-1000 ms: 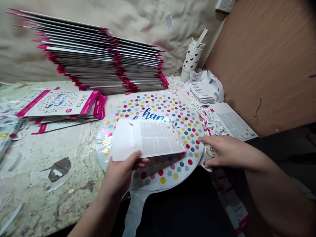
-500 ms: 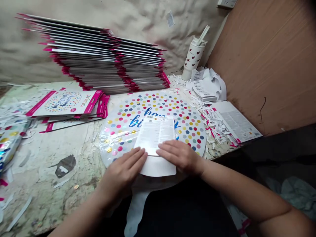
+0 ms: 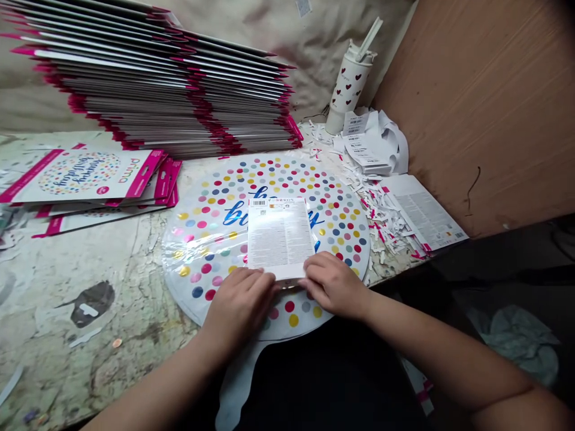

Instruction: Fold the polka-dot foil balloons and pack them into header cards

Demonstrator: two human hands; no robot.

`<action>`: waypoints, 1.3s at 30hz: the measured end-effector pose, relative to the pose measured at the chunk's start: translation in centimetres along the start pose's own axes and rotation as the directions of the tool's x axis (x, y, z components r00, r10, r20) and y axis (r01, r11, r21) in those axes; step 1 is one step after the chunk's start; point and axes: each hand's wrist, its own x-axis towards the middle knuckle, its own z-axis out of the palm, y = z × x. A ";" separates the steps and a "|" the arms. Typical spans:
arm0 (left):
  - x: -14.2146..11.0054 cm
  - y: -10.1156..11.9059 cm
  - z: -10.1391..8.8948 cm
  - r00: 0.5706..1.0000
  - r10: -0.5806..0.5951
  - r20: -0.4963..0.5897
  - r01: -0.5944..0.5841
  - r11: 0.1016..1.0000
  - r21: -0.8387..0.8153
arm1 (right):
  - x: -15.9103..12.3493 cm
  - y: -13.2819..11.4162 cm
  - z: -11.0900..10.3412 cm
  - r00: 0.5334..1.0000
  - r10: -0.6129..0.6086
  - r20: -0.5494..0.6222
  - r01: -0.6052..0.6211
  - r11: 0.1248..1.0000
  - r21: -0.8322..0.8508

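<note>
A flat round foil balloon (image 3: 202,239) with coloured dots and blue lettering lies at the table's front edge, its pale tail (image 3: 236,383) hanging over. On top of it rests a white printed card (image 3: 281,236) with a barcode and small text, covering part of the lettering. My left hand (image 3: 242,302) is closed at the card's near left corner, its fingertips partly hidden. At the near right corner, my right hand (image 3: 335,284) pinches the edge between thumb and fingers.
Behind stands a tall stack of pink-edged card packs (image 3: 179,90). More birthday packs (image 3: 85,176) lie left. To the right are a heart-patterned tumbler (image 3: 348,87), a label strip (image 3: 368,146), paper scraps (image 3: 384,215) and another printed card (image 3: 429,212).
The blank white flap at the card's near end no longer shows, and dots appear there instead. My hands have gone from lying flat to gripping the near edge. The view has shifted slightly.
</note>
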 end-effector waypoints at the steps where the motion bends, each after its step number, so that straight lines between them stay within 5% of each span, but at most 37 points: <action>1: 0.6 0.1 0.0 0.997 -0.076 0.013 0.076 0.997 -0.021 | 0.5 0.0 -0.2 0.998 0.067 0.020 -0.066 0.998 -0.009; 3: 1.8 0.0 0.0 0.982 -0.185 0.039 0.187 0.981 -0.059 | 1.6 0.2 -0.6 0.992 0.116 0.051 -0.112 0.991 -0.075; 5: 2.5 -0.5 0.1 0.974 -0.219 0.051 0.223 0.971 -0.084 | 2.5 0.2 -1.0 0.989 0.021 0.147 0.001 0.989 -0.148; 9: 2.1 -2.3 -0.9 0.969 -0.245 -0.017 0.244 0.969 -0.035 | 3.5 -0.4 -1.0 0.896 -0.097 0.433 0.212 0.951 -0.226; 11: 1.0 -2.5 -2.0 0.932 -0.340 -0.128 0.339 0.940 -0.029 | 3.6 -0.9 -0.7 0.884 -0.013 0.468 0.195 0.920 -0.341; 13: -0.2 -1.8 -3.1 0.877 -0.479 -0.036 0.464 0.865 -0.188 | 3.6 -1.4 -0.5 0.902 0.004 0.433 0.210 0.870 -0.446; 14: -0.7 -1.2 -3.5 0.843 -0.521 0.136 0.534 0.778 -0.330 | 3.6 -1.6 -0.5 0.919 -0.031 0.392 0.232 0.848 -0.477; 16: -1.1 0.1 -3.8 0.722 -0.470 0.508 0.689 0.421 -0.590 | 3.5 -2.1 -0.7 0.953 -0.163 0.255 0.276 0.817 -0.507; 17: -1.0 0.6 -3.7 0.673 -0.423 0.607 0.721 0.190 -0.667 | 3.5 -2.3 -0.9 0.956 -0.243 0.164 0.293 0.809 -0.509; 19: -0.4 1.2 -3.1 0.632 -0.455 0.628 0.620 -0.190 -0.761 | 3.4 -2.9 -1.2 0.923 -0.384 -0.025 0.321 0.803 -0.501; 21: 0.5 1.1 -2.5 0.599 -0.583 0.548 0.439 -0.333 -0.834 | 3.2 -3.5 -1.2 0.874 -0.457 -0.165 0.329 0.806 -0.492; 24: 1.3 0.8 -1.8 0.523 -0.674 0.522 0.352 -0.387 -0.852 | 2.7 -4.2 -0.6 0.855 -0.454 -0.250 0.299 0.826 -0.478; 27: 1.6 1.0 -1.6 0.476 -0.603 0.641 0.267 -0.595 -0.758 | 2.1 -4.2 0.1 0.869 -0.419 -0.265 0.267 0.846 -0.462; 29: 1.5 1.3 -1.5 0.506 -0.525 0.685 0.173 -0.716 -0.677 | 1.9 -4.0 0.1 0.881 -0.394 -0.262 0.264 0.869 -0.418; 31: 1.4 1.7 -1.4 0.559 -0.528 0.640 0.144 -0.698 -0.701 | 2.0 -3.8 -0.2 0.915 -0.325 -0.238 0.262 0.929 -0.262; 35: 1.3 2.3 -1.3 0.640 -0.610 0.467 0.223 -0.434 -0.873 | 3.5 -4.1 -0.5 0.983 -0.020 -0.182 0.047 0.989 0.143; 39: 1.2 2.6 -1.2 0.640 -0.615 0.461 0.276 -0.377 -0.884 | 5.0 -4.4 -0.2 0.983 0.052 -0.176 -0.014 0.978 0.208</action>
